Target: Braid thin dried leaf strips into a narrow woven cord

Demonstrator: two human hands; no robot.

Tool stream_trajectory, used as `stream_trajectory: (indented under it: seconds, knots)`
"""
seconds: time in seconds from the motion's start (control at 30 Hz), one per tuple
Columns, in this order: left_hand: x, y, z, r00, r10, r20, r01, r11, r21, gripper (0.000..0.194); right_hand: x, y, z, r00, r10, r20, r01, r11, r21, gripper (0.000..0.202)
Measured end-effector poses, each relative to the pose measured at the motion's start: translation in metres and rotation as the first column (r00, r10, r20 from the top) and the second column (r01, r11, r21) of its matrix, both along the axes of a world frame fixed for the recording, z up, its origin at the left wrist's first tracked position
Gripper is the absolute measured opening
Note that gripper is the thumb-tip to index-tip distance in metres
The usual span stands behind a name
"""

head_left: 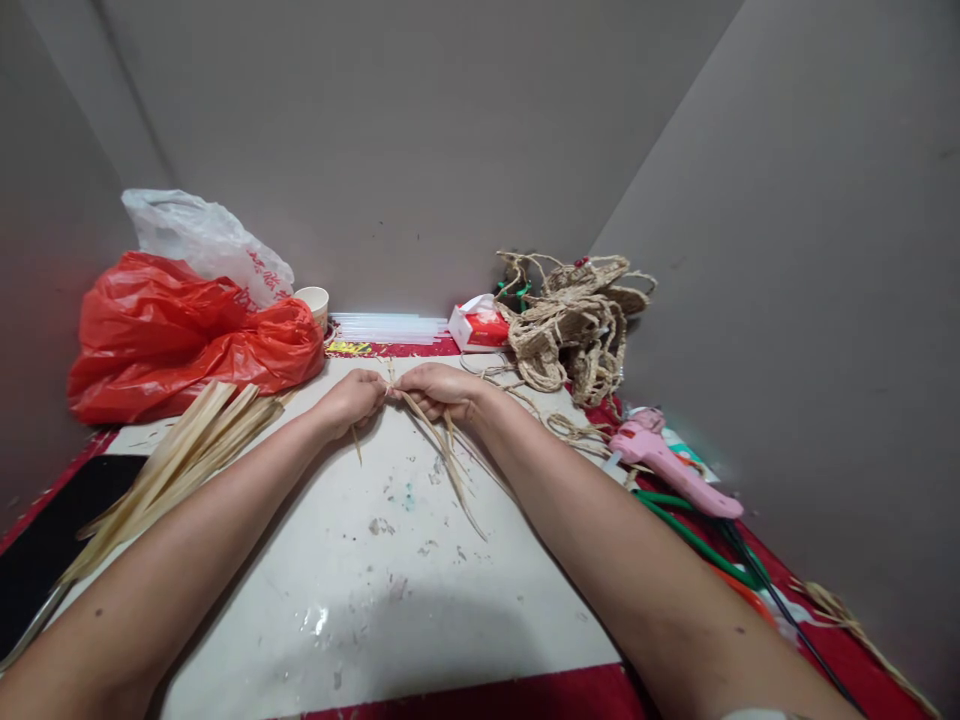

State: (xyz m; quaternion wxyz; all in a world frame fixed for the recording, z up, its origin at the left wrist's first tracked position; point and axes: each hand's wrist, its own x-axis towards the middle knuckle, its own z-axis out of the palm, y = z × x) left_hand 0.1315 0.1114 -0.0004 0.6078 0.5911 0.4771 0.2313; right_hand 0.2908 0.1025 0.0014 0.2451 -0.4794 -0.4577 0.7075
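"Left hand [358, 398] first: how do we have it?"

"Closed, pinching the strips [453, 468]; our right hand [437, 390] pinches them too. Whether our fingertips touch, we cannot tell."

"Where do we see the strips?"

"Between our two hands, over the far part of the white sheet [337, 580], long ends trailing toward us beside our right wrist."

"And around us?"

"A dry bundle [187, 440] at our left, near the red bag [187, 325]; rope [566, 325] and a pink glue gun [671, 465] at our right."
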Motion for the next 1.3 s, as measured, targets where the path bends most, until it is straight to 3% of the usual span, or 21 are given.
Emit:
stream_trajectory:
  seconds: [0.4, 0.6, 0.7, 0.8, 0.87, 1.13, 1.3]
  knots:
    - [-0.009, 0.011, -0.004, 0.989, -0.084, 0.122, 0.101, 0.985, -0.138, 0.014, 0.003, 0.001, -0.002, 1.0, 0.014, -0.026, -0.014, 1.0, -0.011, 0.024]
    - [0.003, 0.014, 0.009, 0.993, -0.09, -0.071, 0.095, 0.993, 0.072, 0.019, 0.007, 0.001, 0.003, 0.999, -0.007, -0.048, 0.007, 1.0, 0.0, 0.026]
    - [0.009, 0.013, 0.013, 0.996, -0.08, -0.048, 0.078, 0.996, -0.033, 0.024, 0.008, 0.001, 0.004, 1.0, -0.008, -0.007, 0.008, 1.0, 0.013, 0.028]
    - [0.009, 0.013, 0.008, 0.998, -0.055, 0.041, 0.063, 0.969, -0.238, 0.029, 0.006, 0.001, 0.003, 0.998, -0.013, 0.07, 0.009, 0.998, 0.057, 0.028]
    - [0.007, 0.013, 0.003, 0.996, -0.044, 0.078, 0.066, 0.95, -0.305, 0.029, 0.003, 0.0, 0.002, 0.993, -0.023, 0.119, 0.011, 0.995, 0.1, 0.026]
    - [0.001, 0.016, 0.005, 0.994, -0.093, 0.059, 0.107, 0.941, -0.321, 0.025, -0.003, -0.005, 0.003, 0.947, -0.022, 0.321, -0.074, 0.956, 0.284, 0.029]
    - [0.003, 0.019, 0.002, 0.993, -0.09, 0.074, 0.11, 0.937, -0.331, 0.026, -0.003, -0.006, 0.006, 0.928, -0.022, 0.371, -0.102, 0.945, 0.31, 0.031]
